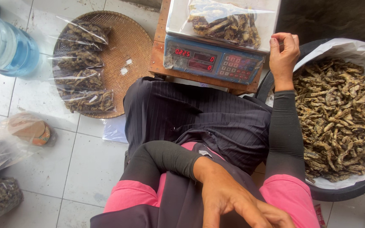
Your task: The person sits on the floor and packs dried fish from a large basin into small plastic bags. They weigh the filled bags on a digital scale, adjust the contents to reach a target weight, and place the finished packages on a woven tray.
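Step in hand: weighing, by the look of it. A clear bag of dried fish [227, 23] lies on the pan of the digital scale [214, 59], whose red display is lit.
Right hand: the right hand [284, 52] is raised beside the scale, fingers curled in and fingertips pressed lightly together; whether a bit of fish is pinched there I cannot tell. It does not touch the bag.
Left hand: the left hand [229, 200] rests in the lap, fingers bent and relaxed, holding nothing that shows.
Supply: a big basin lined with white plastic [347, 50] stands just to the right, heaped with loose dried fish [339, 118].
Next move, as I judge it: the raised hand sits between basin and scale, so any topping up or trimming of the bag would call for a small, careful pinch, so as not to shift the weight by too much.
Done so far: four filled bags [81, 71] lie in a row on a round woven tray [127, 42] on the floor, left of the scale.
Surface: the scale sits on a low wooden stool [159, 59]; the person sits right behind it, knees up in dark striped cloth.
Room: pale tiled floor [85, 164], somewhat stained. A large blue water bottle [5, 46] stands at the far left, and loose plastic bags with a roll of tape [32, 128] lie near the left edge.
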